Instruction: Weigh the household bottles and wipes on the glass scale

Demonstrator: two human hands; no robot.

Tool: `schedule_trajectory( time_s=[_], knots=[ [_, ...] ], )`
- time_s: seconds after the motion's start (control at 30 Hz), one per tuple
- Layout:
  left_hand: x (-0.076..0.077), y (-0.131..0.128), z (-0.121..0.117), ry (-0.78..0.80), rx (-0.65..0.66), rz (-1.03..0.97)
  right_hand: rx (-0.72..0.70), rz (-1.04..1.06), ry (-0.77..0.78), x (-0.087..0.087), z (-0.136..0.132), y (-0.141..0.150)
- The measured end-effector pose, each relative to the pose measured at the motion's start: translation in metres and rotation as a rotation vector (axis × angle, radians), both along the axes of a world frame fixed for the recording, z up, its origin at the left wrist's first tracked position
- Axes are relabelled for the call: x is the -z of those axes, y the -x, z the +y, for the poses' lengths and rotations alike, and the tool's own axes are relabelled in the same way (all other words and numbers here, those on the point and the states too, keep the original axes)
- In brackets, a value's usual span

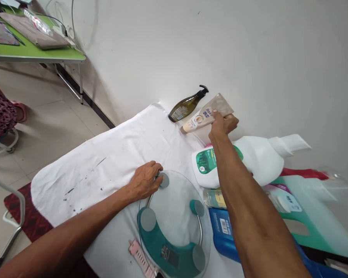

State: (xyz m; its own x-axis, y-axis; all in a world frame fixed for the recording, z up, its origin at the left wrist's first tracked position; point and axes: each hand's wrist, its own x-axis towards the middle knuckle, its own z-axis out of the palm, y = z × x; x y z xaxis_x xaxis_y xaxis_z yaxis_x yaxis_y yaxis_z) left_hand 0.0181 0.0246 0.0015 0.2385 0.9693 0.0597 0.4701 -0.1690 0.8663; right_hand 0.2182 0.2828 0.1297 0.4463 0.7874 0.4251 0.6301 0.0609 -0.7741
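Observation:
My right hand (224, 122) grips the upper end of a beige squeeze tube (201, 117), which is tilted with its cap down near the cloth. Just left of the tube, a dark olive pump bottle (184, 108) stands by the wall. My left hand (146, 179) has its fingers bent around the far-left edge of a round glass bathroom scale (174, 204), beside one of its grey discs. The scale has a teal band and a small display showing digits. A pink watch strap (140, 255) lies partly against its near-left edge.
Right of the scale are a large white bottle (261, 158) with a green label, a blue bottle (224, 231) and a green container (310, 224). A white cloth (104, 170) covers the table against the wall. A green table (55, 56) and a seated person (0, 110) are at left.

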Motion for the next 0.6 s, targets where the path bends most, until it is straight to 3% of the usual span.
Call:
schedule_trajectory(
  time_s=[0.1, 0.3, 0.43, 0.6],
  knots=[
    [0.003, 0.001, 0.001, -0.027, 0.012, 0.012, -0.028, 0.064, -0.123, -0.02, -0.051, 0.004],
    [0.004, 0.003, 0.003, -0.056, 0.001, 0.03, -0.188, 0.214, -0.172, -0.048, -0.185, -0.007],
    [0.001, 0.004, 0.003, -0.081, 0.001, 0.067, -0.194, 0.266, -0.134, -0.039, -0.265, -0.013],
    [0.0, 0.005, 0.003, -0.106, 0.005, 0.082, -0.151, 0.27, -0.174, -0.017, -0.325, -0.016]
  ],
)
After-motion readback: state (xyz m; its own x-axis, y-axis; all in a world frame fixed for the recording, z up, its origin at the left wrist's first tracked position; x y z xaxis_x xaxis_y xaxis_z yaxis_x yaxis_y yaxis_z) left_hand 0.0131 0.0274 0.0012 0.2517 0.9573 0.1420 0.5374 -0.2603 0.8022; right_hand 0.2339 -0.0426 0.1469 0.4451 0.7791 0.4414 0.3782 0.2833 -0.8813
